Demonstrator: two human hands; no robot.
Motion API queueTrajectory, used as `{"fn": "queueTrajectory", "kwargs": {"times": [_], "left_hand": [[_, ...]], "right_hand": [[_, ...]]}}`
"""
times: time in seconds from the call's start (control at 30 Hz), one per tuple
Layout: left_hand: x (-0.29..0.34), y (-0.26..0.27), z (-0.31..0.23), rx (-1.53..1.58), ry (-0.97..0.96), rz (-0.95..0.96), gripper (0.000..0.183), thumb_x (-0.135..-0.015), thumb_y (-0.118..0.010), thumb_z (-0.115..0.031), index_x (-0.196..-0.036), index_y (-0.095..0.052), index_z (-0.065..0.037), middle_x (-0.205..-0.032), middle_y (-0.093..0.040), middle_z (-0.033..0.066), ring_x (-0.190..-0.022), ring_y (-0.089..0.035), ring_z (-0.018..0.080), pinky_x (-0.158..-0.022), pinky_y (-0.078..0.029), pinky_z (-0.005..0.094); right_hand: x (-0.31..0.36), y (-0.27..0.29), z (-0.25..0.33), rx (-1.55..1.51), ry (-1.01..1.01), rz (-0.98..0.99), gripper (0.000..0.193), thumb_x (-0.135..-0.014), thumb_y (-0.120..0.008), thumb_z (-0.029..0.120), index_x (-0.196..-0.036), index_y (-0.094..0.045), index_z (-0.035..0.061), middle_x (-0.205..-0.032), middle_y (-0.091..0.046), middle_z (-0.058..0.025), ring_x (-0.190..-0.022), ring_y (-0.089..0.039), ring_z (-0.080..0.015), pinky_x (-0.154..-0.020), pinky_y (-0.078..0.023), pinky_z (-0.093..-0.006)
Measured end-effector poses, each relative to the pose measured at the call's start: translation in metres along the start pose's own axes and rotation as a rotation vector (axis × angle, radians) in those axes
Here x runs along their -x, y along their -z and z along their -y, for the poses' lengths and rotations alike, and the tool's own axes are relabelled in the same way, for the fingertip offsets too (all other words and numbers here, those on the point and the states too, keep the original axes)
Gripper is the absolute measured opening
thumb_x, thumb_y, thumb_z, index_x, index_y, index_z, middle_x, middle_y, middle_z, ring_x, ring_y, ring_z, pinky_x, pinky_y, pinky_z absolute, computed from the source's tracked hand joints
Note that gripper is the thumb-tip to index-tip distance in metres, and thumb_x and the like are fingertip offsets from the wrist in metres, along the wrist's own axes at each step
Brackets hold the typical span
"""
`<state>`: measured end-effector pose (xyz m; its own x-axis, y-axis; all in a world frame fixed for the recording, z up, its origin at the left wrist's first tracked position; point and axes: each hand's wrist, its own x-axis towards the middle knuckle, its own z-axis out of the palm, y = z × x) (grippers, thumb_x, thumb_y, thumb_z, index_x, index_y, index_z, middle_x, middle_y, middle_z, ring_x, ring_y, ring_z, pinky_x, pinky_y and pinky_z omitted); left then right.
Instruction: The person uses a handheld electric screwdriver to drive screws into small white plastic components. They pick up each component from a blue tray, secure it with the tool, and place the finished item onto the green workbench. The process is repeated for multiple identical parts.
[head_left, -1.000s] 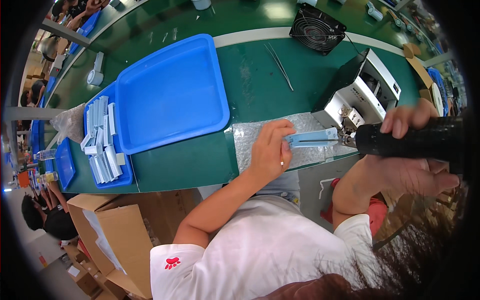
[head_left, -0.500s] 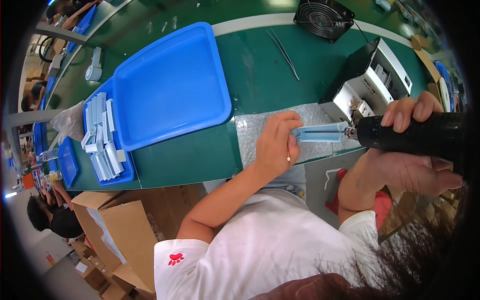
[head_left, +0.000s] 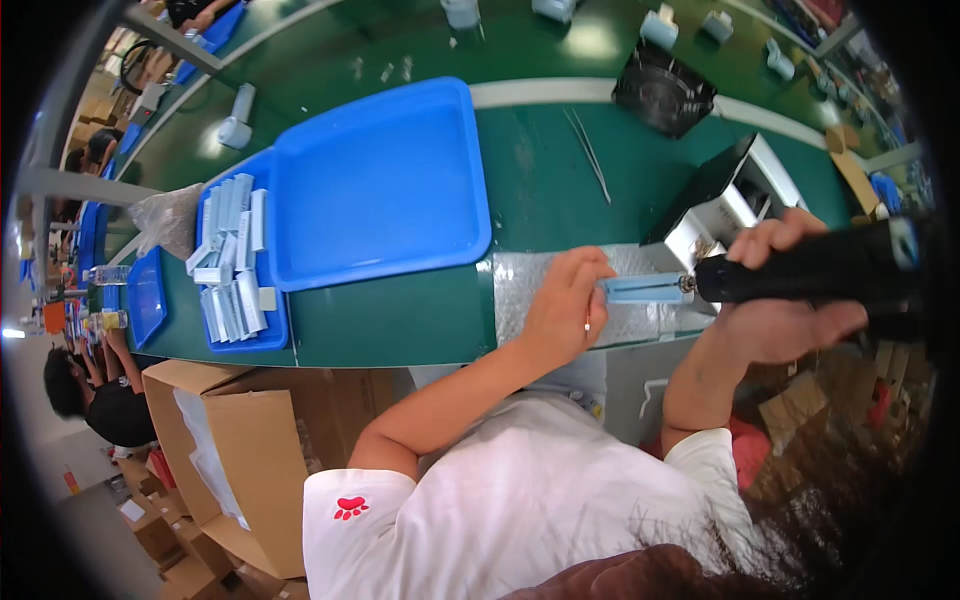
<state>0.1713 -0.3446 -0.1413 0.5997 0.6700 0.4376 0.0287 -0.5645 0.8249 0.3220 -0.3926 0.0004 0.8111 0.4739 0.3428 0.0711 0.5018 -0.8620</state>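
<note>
My left hand [head_left: 566, 308] is closed on one end of a light blue, trough-shaped plastic part [head_left: 638, 289], held above a sheet of bubble wrap [head_left: 518, 285]. My right hand [head_left: 785, 330] wraps around a thick black electric screwdriver [head_left: 810, 272], which lies nearly level. Its tip meets the part's right end; a small metal piece shows there, too small to make out. Behind the screwdriver stands a black-and-white box-shaped machine [head_left: 712, 210], partly covered by my right fingers.
A large blue tray [head_left: 380, 185] overlaps a smaller blue tray [head_left: 278, 325] of several similar light blue parts [head_left: 232, 250]. Tweezers [head_left: 590, 160] and a black fan [head_left: 664, 90] lie farther back. An open cardboard box [head_left: 250, 450] stands below the table's left edge. Co-workers are at the far left.
The view has shifted, so the table's far side shows more. Both hands keep their hold, and the screwdriver tip stays at the part's right end.
</note>
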Motion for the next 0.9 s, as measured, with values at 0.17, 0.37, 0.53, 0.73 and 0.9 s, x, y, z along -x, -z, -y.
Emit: {"fn": "queueTrajectory", "kwargs": {"times": [0.17, 0.37, 0.53, 0.73, 0.9], "left_hand": [[-0.030, 0.041, 0.001, -0.062, 0.004, 0.163, 0.019, -0.082, -0.049, 0.002, -0.101, -0.052, -0.001, -0.102, -0.051, 0.0174, -0.093, -0.051, 0.0353, -0.083, -0.044, 0.0420], [-0.134, 0.139, 0.068, -0.271, -0.052, -0.145, 0.011, -0.089, -0.048, -0.009, -0.093, -0.054, 0.000, -0.090, -0.054, 0.0196, -0.088, -0.054, 0.0385, -0.077, -0.045, 0.0445], [-0.229, 0.223, 0.169, -0.060, 0.517, -0.274, 0.032, -0.092, -0.044, -0.025, -0.105, -0.057, 0.001, -0.099, -0.062, 0.0239, -0.094, -0.060, 0.0376, -0.079, -0.047, 0.0423], [-0.250, 0.304, 0.240, -0.531, 0.564, -0.237, 0.070, -0.077, -0.063, -0.054, -0.125, -0.052, -0.003, -0.121, -0.054, 0.0182, -0.111, -0.052, 0.0301, -0.092, -0.046, 0.0380], [-0.206, 0.416, 0.242, -1.586, 0.453, -0.496, 0.073, -0.069, -0.073, -0.047, -0.126, -0.047, -0.008, -0.135, -0.038, 0.0167, -0.119, -0.039, 0.0338, -0.092, -0.034, 0.0598]], "right_hand": [[-0.040, 0.031, 0.043, -0.472, 0.142, 0.448, 0.077, -0.084, -0.054, 0.059, -0.127, -0.038, -0.0027, -0.093, -0.047, -0.0143, -0.068, -0.049, -0.0192, -0.060, -0.042, -0.0317], [-0.048, 0.054, 0.057, -0.358, 0.318, 0.383, 0.081, -0.090, -0.049, 0.049, -0.141, -0.017, -0.0062, -0.087, -0.038, -0.0124, -0.061, -0.044, -0.0141, -0.050, -0.039, -0.0243], [-0.045, 0.054, 0.030, -0.076, 0.198, 0.366, 0.068, -0.090, -0.041, 0.057, -0.104, -0.039, -0.0094, -0.087, -0.039, -0.0130, -0.063, -0.045, -0.0157, -0.054, -0.039, -0.0261], [-0.067, 0.024, 0.027, 0.000, 0.266, 0.372, 0.061, -0.096, -0.033, 0.056, -0.089, -0.046, -0.0030, -0.071, -0.050, -0.0146, -0.046, -0.046, -0.0240, -0.039, -0.039, -0.0301], [-0.068, 0.028, 0.031, 0.194, 0.332, 0.226, 0.059, -0.095, -0.037, 0.056, -0.091, -0.046, -0.0019, -0.070, -0.049, -0.0134, -0.046, -0.045, -0.0221, -0.038, -0.038, -0.0292]]}}
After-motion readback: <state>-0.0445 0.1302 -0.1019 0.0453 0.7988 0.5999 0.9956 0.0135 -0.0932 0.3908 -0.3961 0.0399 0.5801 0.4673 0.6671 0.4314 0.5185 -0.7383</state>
